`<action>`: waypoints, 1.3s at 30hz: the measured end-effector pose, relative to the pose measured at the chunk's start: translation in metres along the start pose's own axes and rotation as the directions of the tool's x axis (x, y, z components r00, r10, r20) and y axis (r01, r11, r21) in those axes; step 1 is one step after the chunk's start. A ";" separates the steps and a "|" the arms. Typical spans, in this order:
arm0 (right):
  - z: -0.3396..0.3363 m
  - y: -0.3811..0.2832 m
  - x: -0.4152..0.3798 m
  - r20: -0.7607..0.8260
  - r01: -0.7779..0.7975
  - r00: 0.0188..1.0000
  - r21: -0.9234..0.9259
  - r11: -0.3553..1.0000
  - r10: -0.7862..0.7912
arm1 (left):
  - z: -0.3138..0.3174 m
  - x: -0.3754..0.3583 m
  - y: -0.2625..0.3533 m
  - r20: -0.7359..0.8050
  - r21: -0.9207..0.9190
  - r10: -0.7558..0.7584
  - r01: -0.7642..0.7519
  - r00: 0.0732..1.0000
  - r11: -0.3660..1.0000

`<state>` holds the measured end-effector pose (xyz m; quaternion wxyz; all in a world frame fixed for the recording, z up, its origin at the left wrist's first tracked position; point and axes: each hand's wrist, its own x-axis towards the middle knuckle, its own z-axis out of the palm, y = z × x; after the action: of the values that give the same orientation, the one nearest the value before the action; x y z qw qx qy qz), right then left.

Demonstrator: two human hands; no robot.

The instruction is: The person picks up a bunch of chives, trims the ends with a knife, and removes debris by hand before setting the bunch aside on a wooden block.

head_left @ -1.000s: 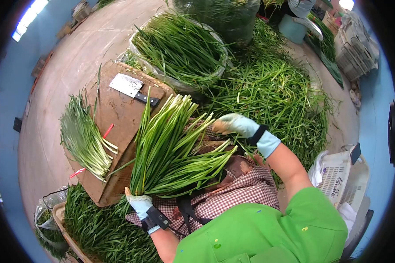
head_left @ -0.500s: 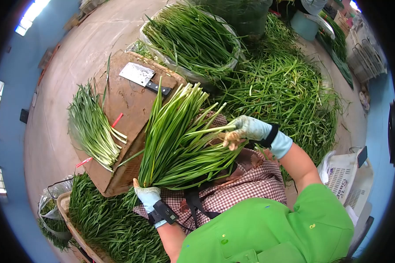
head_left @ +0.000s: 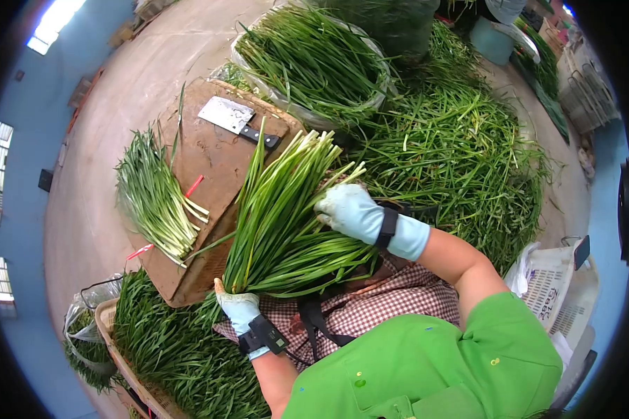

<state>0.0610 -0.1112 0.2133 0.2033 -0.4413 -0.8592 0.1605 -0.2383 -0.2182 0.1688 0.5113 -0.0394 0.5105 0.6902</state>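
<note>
A large bunch of garlic chives (head_left: 272,209) lies across my lap, its pale stem ends fanned toward the upper right. My left hand (head_left: 239,311), in a pale blue glove, is closed round the leafy end of this bunch. Gloved the same way, my right hand (head_left: 349,209) has its fingers curled in against the stems on the bunch's right side; the fingertips are partly hidden. Beyond the bunch, a cleaver (head_left: 234,120) with a black handle rests on a brown board (head_left: 213,164). A smaller sheaf of chives (head_left: 154,199) lies on the board's left side, near red ties (head_left: 194,185).
A plastic-lined basket (head_left: 391,91) full of chives stands behind the board. Loose leaves (head_left: 461,153) are heaped on the floor at right. A crate (head_left: 105,321) of greens sits at lower left, and white crates (head_left: 548,293) stand at right.
My right hand has moved left and slightly up, from beyond the stems in against the bunch, and its fingers have turned toward it. My left hand keeps its hold at the leafy end.
</note>
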 end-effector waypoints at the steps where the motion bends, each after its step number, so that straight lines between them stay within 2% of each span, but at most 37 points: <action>1: 0.007 -0.001 0.006 0.068 -0.018 0.997 0.000 1.000 0.018 | 0.001 0.000 0.000 -0.024 -0.020 0.019 -0.019 1.000 1.000; 2: 0.009 -0.004 0.010 0.071 -0.014 0.997 0.013 1.000 0.013 | 0.002 -0.001 0.001 -0.030 -0.023 0.024 -0.025 0.999 0.999; 4: 0.010 -0.010 0.019 0.247 -0.172 0.958 0.079 0.982 0.148 | 0.005 -0.004 0.002 0.031 -0.039 0.014 -0.013 0.999 0.999; 5: 0.006 -0.013 0.023 0.250 -0.168 0.958 0.078 0.983 0.144 | 0.006 -0.004 0.003 0.031 -0.042 0.013 -0.011 0.999 0.999; 7: -0.002 -0.017 0.029 0.434 -0.337 0.866 0.139 0.931 0.249 | 0.001 0.001 0.002 0.010 -0.045 0.020 -0.019 1.000 0.999; 10: -0.008 -0.015 0.030 0.478 -0.400 0.840 0.222 0.889 0.258 | 0.006 -0.003 0.000 0.004 -0.042 0.052 -0.052 0.999 0.998; 11: -0.010 -0.013 0.029 0.464 -0.423 0.849 0.309 0.852 0.254 | 0.008 -0.005 -0.001 0.012 -0.040 0.083 -0.083 0.996 0.996; 12: -0.010 -0.011 0.028 0.531 -0.535 0.797 0.400 0.744 0.288 | 0.008 -0.004 -0.002 0.003 -0.045 0.085 -0.085 0.996 0.995; 14: -0.010 -0.008 0.020 0.525 -0.511 0.828 0.565 0.648 0.196 | 0.007 0.001 -0.002 -0.088 -0.143 0.065 -0.078 0.994 0.987; 15: -0.026 -0.015 0.017 0.577 -0.530 0.800 0.549 0.646 0.166 | 0.008 0.002 -0.001 -0.114 -0.197 0.038 -0.060 0.993 0.978; 16: -0.025 -0.009 0.009 0.626 -0.570 0.776 0.644 0.510 0.076 | 0.008 0.002 0.000 -0.121 -0.199 0.043 -0.067 0.992 0.978; 18: -0.049 -0.007 -0.005 0.573 -0.515 0.819 0.755 0.406 -0.027 | 0.016 -0.007 0.001 -0.110 -0.213 0.049 -0.072 0.993 0.974; 20: -0.077 -0.004 -0.023 0.487 -0.481 0.873 0.868 0.122 -0.015 | 0.004 -0.001 0.003 -0.069 -0.211 0.038 -0.052 0.997 0.976; 21: -0.093 0.005 -0.034 0.409 -0.411 0.911 0.909 0.065 0.044 | 0.002 0.000 0.003 -0.036 -0.197 0.043 -0.049 0.998 0.979; 22: -0.108 0.018 -0.047 0.328 -0.331 0.938 0.943 0.016 0.114 | 0.003 0.002 0.000 0.002 -0.182 0.042 -0.041 0.999 0.982; 23: -0.117 0.036 -0.058 0.140 -0.142 0.976 0.990 -0.002 0.169 | 0.004 0.002 0.000 -0.027 -0.172 0.052 -0.056 0.998 0.983; 24: -0.125 0.056 -0.068 -0.053 0.056 0.973 0.998 -0.008 0.225 | 0.001 0.006 -0.001 -0.048 -0.158 0.068 -0.075 0.996 0.985; 25: -0.134 0.080 -0.077 -0.015 -0.045 0.909 0.990 0.133 0.416 | 0.003 0.003 -0.001 -0.022 -0.135 0.054 -0.056 0.998 0.989; 26: -0.141 0.092 -0.079 -0.009 -0.168 0.805 0.955 0.244 0.593 | 0.004 0.000 0.000 0.003 -0.113 0.041 -0.040 0.999 0.993; 27: -0.139 0.098 -0.084 -0.023 -0.163 0.801 0.953 0.255 0.598 | 0.002 0.006 -0.001 -0.029 -0.127 0.046 -0.049 0.999 0.991; 28: -0.138 0.103 -0.087 -0.245 -0.639 0.657 0.321 0.699 0.713 | 0.002 0.008 -0.001 -0.047 -0.135 0.042 -0.048 0.998 0.990; 29: -0.135 0.108 -0.088 -0.504 -0.770 0.628 -0.516 0.376 0.593 | 0.003 0.008 -0.001 -0.067 -0.121 0.066 -0.073 0.996 0.990; 30: -0.132 0.103 -0.072 -0.347 -0.724 0.506 0.326 0.608 0.790 | 0.004 0.009 -0.002 -0.092 -0.110 0.092 -0.102 0.991 0.989; 31: -0.124 0.087 -0.067 -0.331 -0.596 0.625 0.382 0.706 0.707 | 0.002 0.008 -0.004 -0.053 -0.067 0.168 -0.171 0.984 0.983; 32: -0.112 0.076 -0.050 -0.485 -0.323 0.778 0.235 0.917 0.399 | 0.004 0.004 -0.002 -0.052 -0.057 0.168 -0.170 0.984 0.984; 33: -0.102 0.064 -0.034 -0.523 -0.163 0.841 0.000 0.987 0.139 | 0.011 0.001 -0.001 0.006 -0.066 0.202 -0.201 0.979 0.977; 34: -0.091 0.053 -0.017 -0.438 -0.037 0.898 0.022 0.999 0.043 | 0.015 -0.002 0.001 0.061 -0.077 0.241 -0.236 0.969 0.969; 35: -0.080 0.039 -0.001 -0.385 0.006 0.923 -0.019 1.000 -0.013 | 0.008 -0.001 -0.001 0.217 0.019 0.394 -0.408 0.893 0.913; 36: -0.060 0.036 0.011 -0.398 0.082 0.914 0.000 0.997 -0.076 | 0.009 -0.005 0.002 0.209 0.022 0.410 -0.423 0.888 0.906; 37: -0.045 0.033 0.017 -0.336 0.060 0.939 -0.030 0.998 -0.067 | 0.010 -0.008 0.005 0.269 0.130 0.500 -0.545 0.823 0.828; 38: -0.041 0.025 0.024 -0.255 0.086 0.964 0.011 0.996 -0.080 | 0.016 -0.013 0.005 0.338 0.228 0.570 -0.653 0.749 0.723; 39: -0.035 0.019 0.027 -0.223 0.106 0.970 0.010 0.994 -0.101 | 0.035 -0.035 0.004 0.474 0.561 0.744 -0.813 0.470 0.156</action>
<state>0.0768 -0.0748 0.2405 0.3107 -0.4089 -0.8511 0.1087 -0.2086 -0.2155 0.2086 0.0717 0.4656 0.6607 0.5845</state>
